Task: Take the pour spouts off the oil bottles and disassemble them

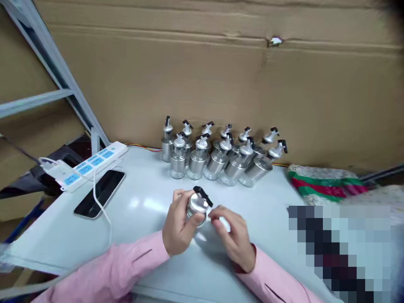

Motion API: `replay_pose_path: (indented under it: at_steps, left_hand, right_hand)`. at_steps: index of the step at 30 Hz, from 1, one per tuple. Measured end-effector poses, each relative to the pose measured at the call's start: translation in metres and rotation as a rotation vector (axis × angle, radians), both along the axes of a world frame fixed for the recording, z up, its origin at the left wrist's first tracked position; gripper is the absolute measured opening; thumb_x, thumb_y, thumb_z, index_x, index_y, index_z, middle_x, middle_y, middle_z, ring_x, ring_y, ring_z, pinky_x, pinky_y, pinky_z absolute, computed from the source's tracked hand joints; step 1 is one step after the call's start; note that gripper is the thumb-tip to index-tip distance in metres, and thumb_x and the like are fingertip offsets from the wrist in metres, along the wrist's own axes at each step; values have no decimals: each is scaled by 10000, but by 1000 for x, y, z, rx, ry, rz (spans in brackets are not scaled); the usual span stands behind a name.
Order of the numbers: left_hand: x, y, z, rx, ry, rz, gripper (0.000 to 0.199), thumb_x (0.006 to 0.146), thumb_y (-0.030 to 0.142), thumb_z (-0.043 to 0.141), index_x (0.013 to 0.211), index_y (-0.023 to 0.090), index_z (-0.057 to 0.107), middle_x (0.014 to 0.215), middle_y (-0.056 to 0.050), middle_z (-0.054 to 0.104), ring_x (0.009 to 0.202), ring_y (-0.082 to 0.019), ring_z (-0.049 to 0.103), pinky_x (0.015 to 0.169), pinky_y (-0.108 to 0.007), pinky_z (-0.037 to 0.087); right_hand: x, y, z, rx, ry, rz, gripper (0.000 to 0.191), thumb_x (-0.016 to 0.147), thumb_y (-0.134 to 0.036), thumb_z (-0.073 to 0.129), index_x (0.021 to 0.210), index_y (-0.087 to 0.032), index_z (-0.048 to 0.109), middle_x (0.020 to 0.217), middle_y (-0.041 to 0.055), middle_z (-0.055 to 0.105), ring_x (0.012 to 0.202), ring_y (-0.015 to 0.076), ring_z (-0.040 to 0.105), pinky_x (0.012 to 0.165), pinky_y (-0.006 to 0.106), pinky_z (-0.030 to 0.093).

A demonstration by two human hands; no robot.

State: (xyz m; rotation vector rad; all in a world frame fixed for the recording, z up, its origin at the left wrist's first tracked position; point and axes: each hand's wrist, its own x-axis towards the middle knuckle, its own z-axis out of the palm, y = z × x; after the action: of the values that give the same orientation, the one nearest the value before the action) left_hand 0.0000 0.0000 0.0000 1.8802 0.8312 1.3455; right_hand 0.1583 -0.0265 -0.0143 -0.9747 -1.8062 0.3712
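Observation:
My left hand [180, 225] is wrapped round an oil dispenser bottle [198, 203], which is seen mostly from above, with a silvery top and a black spout cap. Just right of that bottle is my right hand [232, 235], its thumb and forefinger pinched close together. A pale patch shows between those fingers; whether it is a held thing or the tabletop I cannot tell. Beyond my hands, several similar glass bottles with metal sleeves and black-tipped spouts, such as this front one [197, 163], stand in two rows.
A white power strip [96, 164] with a plugged-in adapter and a phone [100, 194] lie on the white table [139, 248] at left, with a white cable trailing forward. Cardboard [176, 71] walls the back. A metal frame [57, 54] rises at left; patterned fabric [328, 185] lies at right.

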Motion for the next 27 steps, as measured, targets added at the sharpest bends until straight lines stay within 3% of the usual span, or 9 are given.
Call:
replay_pose_path:
  at_steps: [4,7,10,17,23,27]
  left_hand:
    - [7,-2,4,72,33,26,470,885,614,316,895,186,509,776,-50,586,715,-201,486,722,-369,333]
    - [12,-2,2,127,18,27,441,900,582,317,855,185,501,702,-17,568,621,-168,476,683,-347,320]
    - [14,1,-2,156,-2,35,406,905,551,343,785,189,481,616,13,536,545,-145,446,650,-334,311]
    - [15,5,-3,177,-49,14,420,877,569,413,745,183,513,660,-5,571,577,-151,483,644,-326,309]
    - [14,5,-2,212,-30,7,426,879,582,400,887,183,548,702,-9,618,591,-155,486,651,-328,297]
    - [13,4,1,214,-19,35,397,881,566,417,872,185,526,654,18,590,561,-137,454,644,-316,287]
  right_hand:
    - [-7,7,49,92,-21,-49,376,932,-495,347,1065,-188,520,665,-7,479,593,126,462,544,241,395]
    - [-16,15,81,132,-263,4,250,919,-390,445,841,-175,545,629,-7,541,526,101,466,503,221,361]
    - [-22,24,96,229,-470,-58,299,934,-293,414,667,-180,488,471,-48,491,398,75,409,425,213,282]
    - [-23,30,89,539,-510,-144,389,964,-272,364,607,-172,484,437,-40,507,378,67,430,423,212,299]
    - [-19,32,86,616,-418,-100,405,978,-272,311,610,-193,459,436,-29,510,390,81,408,456,225,336]
    - [-22,32,76,599,-258,-34,339,975,-286,320,683,-197,468,448,-34,493,402,85,410,461,219,350]
